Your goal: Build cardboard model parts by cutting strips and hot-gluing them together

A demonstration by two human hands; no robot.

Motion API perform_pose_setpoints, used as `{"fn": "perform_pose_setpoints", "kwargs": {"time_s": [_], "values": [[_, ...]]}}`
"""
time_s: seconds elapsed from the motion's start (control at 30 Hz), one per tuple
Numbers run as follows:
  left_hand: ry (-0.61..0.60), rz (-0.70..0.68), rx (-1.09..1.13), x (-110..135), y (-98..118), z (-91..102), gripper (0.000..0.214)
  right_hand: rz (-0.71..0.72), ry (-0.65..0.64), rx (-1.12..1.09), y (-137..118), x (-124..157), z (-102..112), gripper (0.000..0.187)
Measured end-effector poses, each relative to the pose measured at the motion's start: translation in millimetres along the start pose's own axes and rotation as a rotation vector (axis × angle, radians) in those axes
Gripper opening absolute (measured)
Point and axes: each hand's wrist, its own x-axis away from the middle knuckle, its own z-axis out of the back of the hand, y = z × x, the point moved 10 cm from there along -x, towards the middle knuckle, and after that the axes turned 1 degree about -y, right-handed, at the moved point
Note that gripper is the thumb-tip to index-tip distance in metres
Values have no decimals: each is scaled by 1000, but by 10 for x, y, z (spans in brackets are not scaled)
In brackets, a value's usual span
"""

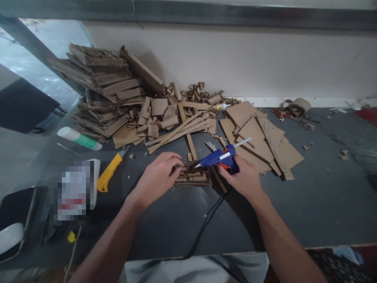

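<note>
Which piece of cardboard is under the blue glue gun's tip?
The small ridged cardboard piece between left hand and right hand. It alone lies beneath the tip of the blue glue gun; the tall stack and flat sheets lie elsewhere.

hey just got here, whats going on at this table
A person is working on cardboard with both bare hands. The right hand holds a blue glue gun, its nozzle at a small block of corrugated cardboard; whether the tip touches is unclear. The left hand is at the block's left end. Beyond lie cardboard scraps, with a tall stack of corrugated pieces on the left and flat sheets on the right.
</note>
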Motion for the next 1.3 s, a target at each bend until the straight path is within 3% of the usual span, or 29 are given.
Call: {"fn": "perform_pose_setpoints", "kwargs": {"time_s": [0.13,0.23,0.4,0.57,0.67,0.8,0.93,1.07,1.17,1.3], "values": [[12,54,-36,-74,-137,175,20,-39,9,-14,51,-3,9,26],[-32,39,-91,-247,-157,186,22,-71,28,-5,81,-4,20,29],[-125,-7,-139,-552,-64,-34,22,-102,57,0,109,-7,39,32],[-180,-134,-123,-660,91,-274,16,-119,55,-30,138,-3,19,29],[-181,-216,-98,-663,93,-304,9,-123,45,-38,147,4,0,28],[-178,-226,-62,-662,-34,-281,19,-121,27,-48,133,4,-17,29],[-209,-236,-128,-647,-85,-269,17,-123,17,-55,109,-13,-17,32],[-161,-257,-116,-639,-10,-108,18,-173,24,-83,139,-24,-5,36],[-48,-295,19,-614,100,124,17,-254,50,-127,216,-10,20,35],[123,-249,143,-569,115,422,12,-347,88,-190,313,25,45,31]]}}
